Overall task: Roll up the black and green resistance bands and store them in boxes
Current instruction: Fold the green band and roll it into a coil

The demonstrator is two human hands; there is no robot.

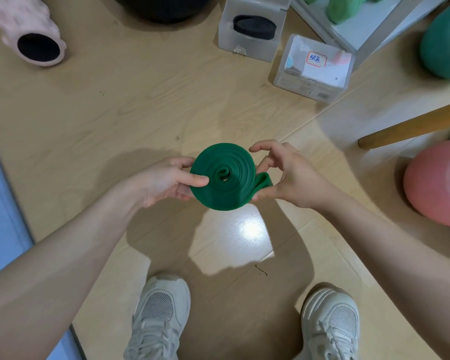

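Green resistance band (225,178) is coiled into a flat spiral, held in the air between both hands above the wood-look floor (115,105). Left hand (164,181) pinches the coil's left edge, thumb on its face, fingers behind. Right hand (286,175) holds the loose looped tail at the coil's right side, thumb under it, fingers curled above. Far side of floor: clear box (250,40) with a rolled black band (254,27) inside, and just right of it a second clear box (312,68), closed, with a handwritten label. Pink foam roller (29,29) top left, pink ball (437,183) at right. White sneakers (161,315) below the hands.
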